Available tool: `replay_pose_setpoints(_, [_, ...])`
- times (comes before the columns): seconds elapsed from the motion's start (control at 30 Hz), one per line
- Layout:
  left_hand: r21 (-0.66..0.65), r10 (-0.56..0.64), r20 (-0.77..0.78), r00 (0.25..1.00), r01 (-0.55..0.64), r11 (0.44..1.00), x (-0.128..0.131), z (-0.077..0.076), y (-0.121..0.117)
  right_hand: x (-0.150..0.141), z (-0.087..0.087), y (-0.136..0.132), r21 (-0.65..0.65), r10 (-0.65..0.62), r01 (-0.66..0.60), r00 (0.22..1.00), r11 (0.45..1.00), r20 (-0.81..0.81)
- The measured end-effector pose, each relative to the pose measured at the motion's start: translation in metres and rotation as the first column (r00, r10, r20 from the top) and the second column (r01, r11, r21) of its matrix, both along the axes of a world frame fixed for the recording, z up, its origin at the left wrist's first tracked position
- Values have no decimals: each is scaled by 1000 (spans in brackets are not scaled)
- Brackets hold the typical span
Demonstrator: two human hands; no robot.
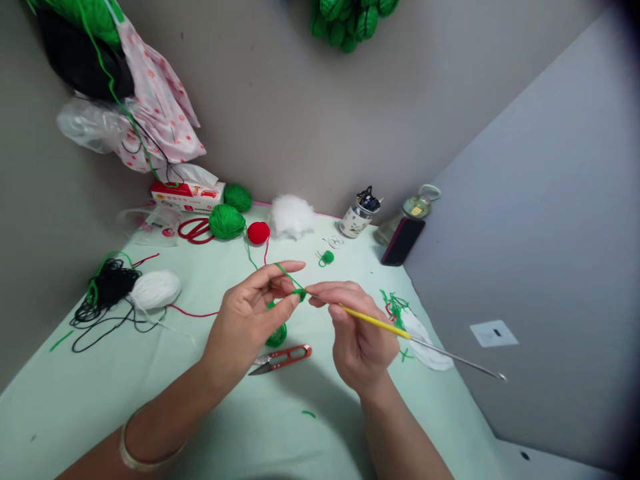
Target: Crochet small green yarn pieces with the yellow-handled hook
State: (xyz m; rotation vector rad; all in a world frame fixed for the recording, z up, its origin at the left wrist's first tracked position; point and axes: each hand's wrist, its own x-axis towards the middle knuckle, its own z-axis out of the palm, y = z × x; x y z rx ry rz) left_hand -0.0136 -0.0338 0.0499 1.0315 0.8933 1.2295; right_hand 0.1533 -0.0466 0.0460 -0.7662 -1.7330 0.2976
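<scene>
My left hand (pixel 249 313) pinches a small green crochet piece (pixel 301 293) between thumb and fingers, with a strand of green yarn (pixel 287 274) running up over its raised forefinger. My right hand (pixel 364 330) grips a crochet hook (pixel 376 321) by its yellow handle. The hook's near tip meets the green piece, while its other metal end sticks out to the right. Behind and below my left hand lies a wound bundle of green yarn (pixel 277 333), partly covered. Orange-handled thread snips (pixel 289 356) rest on the table between my forearms.
Green yarn balls (pixel 227 221), a red yarn ball (pixel 259 233), red scissors (pixel 195 231) and white stuffing (pixel 291 216) stand at the back. White yarn (pixel 156 289) and black yarn (pixel 113 287) lie left. A pen jar (pixel 356 220), phone (pixel 403 241), bottle (pixel 417 204) and yarn scraps (pixel 395 307) are right.
</scene>
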Motion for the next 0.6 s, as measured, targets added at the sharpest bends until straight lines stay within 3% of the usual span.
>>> replay_pose_setpoints(0.2, [20, -29, 5, 1000, 29, 999, -1, 1, 1, -4, 2, -1, -11, 8, -10, 995, 1000, -98])
replay_pose_setpoints(0.4, [13, 0, -16, 1000, 1, 1000, 0, 1, 0, 0, 1, -1, -9, 10, -10, 1000, 1000, -14])
replay_pose_setpoints(0.6, [32, 101, -140, 985, -97, 995, 3, 4, -3, -1, 4, 0, 26, 24, -26, 997, 999, 67])
